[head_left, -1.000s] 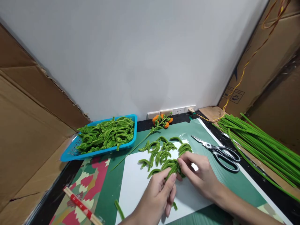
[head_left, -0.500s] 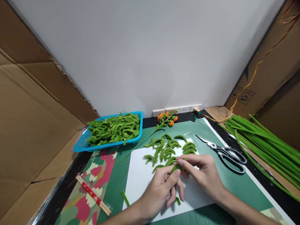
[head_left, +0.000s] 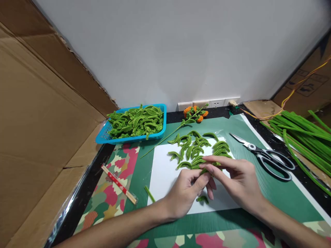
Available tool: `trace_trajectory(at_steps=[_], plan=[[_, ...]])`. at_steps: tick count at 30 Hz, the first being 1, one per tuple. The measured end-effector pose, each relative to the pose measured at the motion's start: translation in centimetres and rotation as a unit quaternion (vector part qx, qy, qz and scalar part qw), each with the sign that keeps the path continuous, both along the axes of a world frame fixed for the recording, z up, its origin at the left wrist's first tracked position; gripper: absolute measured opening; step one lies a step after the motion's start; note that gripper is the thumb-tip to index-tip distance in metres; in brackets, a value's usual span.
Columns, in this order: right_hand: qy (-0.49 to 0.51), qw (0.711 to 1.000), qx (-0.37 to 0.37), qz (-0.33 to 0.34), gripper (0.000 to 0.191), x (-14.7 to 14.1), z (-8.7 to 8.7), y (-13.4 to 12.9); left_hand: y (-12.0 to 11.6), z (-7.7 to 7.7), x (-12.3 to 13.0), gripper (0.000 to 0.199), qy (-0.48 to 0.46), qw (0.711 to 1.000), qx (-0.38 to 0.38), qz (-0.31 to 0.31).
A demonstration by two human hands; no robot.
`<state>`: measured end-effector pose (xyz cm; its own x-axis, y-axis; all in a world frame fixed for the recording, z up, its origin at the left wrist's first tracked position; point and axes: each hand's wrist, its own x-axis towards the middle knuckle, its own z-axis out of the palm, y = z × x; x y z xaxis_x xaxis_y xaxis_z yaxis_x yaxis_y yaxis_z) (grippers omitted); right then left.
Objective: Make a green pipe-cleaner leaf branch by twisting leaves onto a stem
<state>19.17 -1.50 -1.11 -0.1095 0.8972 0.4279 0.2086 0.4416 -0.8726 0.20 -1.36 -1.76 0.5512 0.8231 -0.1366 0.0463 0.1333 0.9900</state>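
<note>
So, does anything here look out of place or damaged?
Mildly: a straight green strip straddles the left edge of the white sheet, away from the clustered curved pieces. The cardboard on the left has a ragged, torn-looking edge. I see nothing spilled.

1. Illumination: moderate, cool, fairly even; wall (head_left: 165,51) reads flat grey, its upper right corner darkest.
2. Shadows: soft-edged, apparently from overhead light; they fall beneath left hand (head_left: 184,194) and right hand (head_left: 239,182), onto white sheet (head_left: 162,168) and green mat (head_left: 289,199).
3. Glare: bright glints on clear film (head_left: 63,210) at lower left; faint sheen on mat.
4. Definition: scissors (head_left: 252,147) legible; fingertip detail slightly soft; cardboard (head_left: 38,103) stretched toward frame edge.
</note>
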Motion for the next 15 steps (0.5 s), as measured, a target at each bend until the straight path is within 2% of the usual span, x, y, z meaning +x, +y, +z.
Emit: trace_trajectory(at_steps=[2,6,8,12,15], plan=[[0.0,1.0,0.008,0.015,0.024,-0.1,-0.2,-0.1,0.0,0.0,0.0,0.058,-0.011,0.999,-0.029,-0.008],[-0.096,0.982,0.161,-0.019,0.04,0.1,-1.3,-0.3,-0.1,-0.1,0.0,0.06,0.011,1.0,-0.028,-0.003],[-0.12,0.973,0.192,-0.036,0.043,0.2,-1.5,-0.5,-0.1,-0.3,-0.1,0.062,0.019,1.0,-0.01,0.007],[-0.078,0.984,0.14,-0.075,0.03,0.3,-0.8,-0.5,-0.2,-0.4,-0.2,0.061,0.022,1.0,0.001,0.001],[-0.005,0.996,0.019,-0.082,0.015,0.1,0.0,-0.4,-0.1,-0.4,-0.2,0.06,0.013,1.0,-0.01,-0.009]])
